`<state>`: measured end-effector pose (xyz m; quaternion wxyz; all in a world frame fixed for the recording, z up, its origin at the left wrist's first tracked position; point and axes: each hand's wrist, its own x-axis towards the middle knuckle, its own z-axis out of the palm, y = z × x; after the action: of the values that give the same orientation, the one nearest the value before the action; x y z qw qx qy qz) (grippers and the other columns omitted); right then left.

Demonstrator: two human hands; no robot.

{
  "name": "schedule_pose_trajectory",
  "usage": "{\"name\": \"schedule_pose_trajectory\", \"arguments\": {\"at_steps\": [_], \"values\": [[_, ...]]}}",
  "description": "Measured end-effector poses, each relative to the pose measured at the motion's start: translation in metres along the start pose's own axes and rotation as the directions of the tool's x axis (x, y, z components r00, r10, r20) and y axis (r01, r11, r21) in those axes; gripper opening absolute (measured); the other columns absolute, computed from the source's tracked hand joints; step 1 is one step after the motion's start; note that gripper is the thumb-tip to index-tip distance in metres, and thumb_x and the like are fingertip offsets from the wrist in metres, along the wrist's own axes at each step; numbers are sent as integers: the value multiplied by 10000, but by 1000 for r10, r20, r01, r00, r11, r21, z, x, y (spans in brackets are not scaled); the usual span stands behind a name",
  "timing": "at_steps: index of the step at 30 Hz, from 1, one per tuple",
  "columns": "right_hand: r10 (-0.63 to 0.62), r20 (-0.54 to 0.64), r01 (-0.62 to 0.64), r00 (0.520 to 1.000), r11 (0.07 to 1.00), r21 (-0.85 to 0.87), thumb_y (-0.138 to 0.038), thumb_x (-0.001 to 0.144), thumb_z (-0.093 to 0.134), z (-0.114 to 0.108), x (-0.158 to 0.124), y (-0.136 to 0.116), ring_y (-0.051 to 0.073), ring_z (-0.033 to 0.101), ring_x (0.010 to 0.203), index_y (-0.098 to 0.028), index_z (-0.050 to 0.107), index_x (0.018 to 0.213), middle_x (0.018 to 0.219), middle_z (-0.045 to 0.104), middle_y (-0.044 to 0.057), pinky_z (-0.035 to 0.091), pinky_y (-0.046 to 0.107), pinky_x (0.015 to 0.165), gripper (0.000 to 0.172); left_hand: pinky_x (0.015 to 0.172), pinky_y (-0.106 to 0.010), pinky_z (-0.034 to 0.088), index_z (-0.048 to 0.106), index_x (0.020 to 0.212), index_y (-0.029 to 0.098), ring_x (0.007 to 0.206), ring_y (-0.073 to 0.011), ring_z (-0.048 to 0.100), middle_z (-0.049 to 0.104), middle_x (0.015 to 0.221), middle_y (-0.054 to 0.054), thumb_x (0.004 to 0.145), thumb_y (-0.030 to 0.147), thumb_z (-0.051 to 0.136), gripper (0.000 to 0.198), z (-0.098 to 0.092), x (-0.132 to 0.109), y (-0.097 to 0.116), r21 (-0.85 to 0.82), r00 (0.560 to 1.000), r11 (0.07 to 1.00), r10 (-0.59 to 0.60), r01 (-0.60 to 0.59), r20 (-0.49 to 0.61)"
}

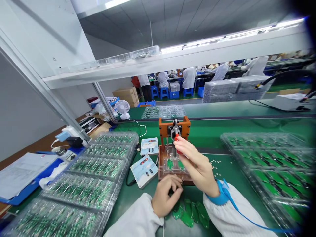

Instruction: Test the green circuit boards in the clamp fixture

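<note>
An orange-brown test jig [174, 149] stands on the green mat straight ahead, with a clear plate over a small green circuit board [170, 163]. My right hand [197, 166] grips the jig's red-tipped lever [176, 137]. A blue wrist strap [222, 192] with a cord circles that wrist. My left hand [165, 194] rests curled at the jig's front edge, touching its base; whether it holds anything is hidden. Several loose green boards [191, 212] lie on the mat below my hands.
Clear trays of green boards are stacked at the left [98, 168] and right [271, 161]. Two small meters [144, 170] sit left of the jig. A white fan [122, 108], papers on a blue clipboard [22, 174] and workers in white beyond the bench.
</note>
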<state>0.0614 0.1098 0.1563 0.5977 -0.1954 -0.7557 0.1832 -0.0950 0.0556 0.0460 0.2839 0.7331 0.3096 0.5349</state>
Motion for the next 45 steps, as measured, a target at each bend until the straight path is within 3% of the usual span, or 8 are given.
{"name": "schedule_pose_trajectory", "arguments": {"at_steps": [2, 4, 8, 12, 15, 24, 37, 45], "values": [[5, 7, -5, 1000, 1000, 3, -71, 1013, 514, 0, 0, -1, 276, 481, 1421, -372, 565, 1437, 1423, 618, -13, 477, 538, 1171, 523, 836, -348, 541, 415, 735, 212, 855, -183, 666, 680, 725, -19, 982, 227, 543, 279, -11, 4, 1, 5, 997, 1000, -9, 9, -74], [10, 10, -10, 1000, 1000, 8, -73, 1013, 518, 0, -1, -2, 269, 477, 1424, -375, 557, 1442, 1433, 610, -19, 479, 526, 1172, 526, 793, -335, 532, 431, 691, 206, 806, -180, 652, 657, 711, -26, 994, 269, 538, 328, -32, 13, 1, 115, 999, 992, -38, 41, -23], [10, 2, -10, 1000, 999, 33, -76, 1012, 523, 1, -1, -3, 262, 482, 1421, -385, 553, 1443, 1437, 606, -24, 480, 525, 1171, 531, 927, -392, 519, 647, 942, 223, 992, -230, 660, 716, 1010, -68, 949, 332, 610, 116, -95, 46, -16, 508, 932, 833, -333, 220, 143], [3, -5, -3, 1000, 998, 56, -70, 1012, 523, 2, 0, -1, 260, 465, 1434, -380, 554, 1443, 1437, 606, -23, 478, 522, 1173, 531, 1174, -605, 320, 667, 1226, 253, 1442, -440, 364, 508, 1490, -149, 572, 312, 907, 698, -143, 81, -53, 760, 831, 595, -540, 262, 136], [-2, 1, 2, 1000, 998, 61, -74, 1016, 520, 1, 1, -1, 260, 468, 1431, -369, 559, 1441, 1437, 607, -15, 468, 520, 1180, 519, 1181, -682, 240, 649, 1290, 262, 1500, -525, 187, 365, 1599, -171, 350, 381, 978, 1003, -151, 96, -77, 831, 707, 499, -679, 246, 198], [-7, 6, 7, 1000, 996, 86, -81, 1020, 520, 1, 2, -3, 237, 471, 1430, -356, 562, 1441, 1448, 600, -5, 443, 474, 1198, 504, 1249, -590, 118, 225, 1619, 211, 1544, -452, -60, 9, 1703, -133, 506, 668, 870, 1365, -139, 116, -65, 957, 362, 290, -894, 20, 264], [-13, 1, 13, 1000, 994, 105, -77, 1021, 521, 1, 1, -1, 221, 456, 1441, -364, 562, 1437, 1439, 606, -11, 438, 448, 1196, 507, 1263, -560, 94, 160, 1630, 197, 1547, -436, -64, -42, 1698, -134, 549, 657, 859, 1368, -147, 117, -55, 953, 344, 298, -902, 61, 260], [-11, 4, 10, 1000, 993, 120, -86, 1023, 531, 0, 3, -1, 194, 467, 1431, -363, 571, 1428, 1431, 613, -20, 436, 404, 1194, 493, 1256, -593, 85, 153, 1629, 221, 1540, -456, -79, -33, 1700, -127, 468, 649, 890, 1440, -155, 111, -58, 964, 289, 258, -929, 59, 231]]}}
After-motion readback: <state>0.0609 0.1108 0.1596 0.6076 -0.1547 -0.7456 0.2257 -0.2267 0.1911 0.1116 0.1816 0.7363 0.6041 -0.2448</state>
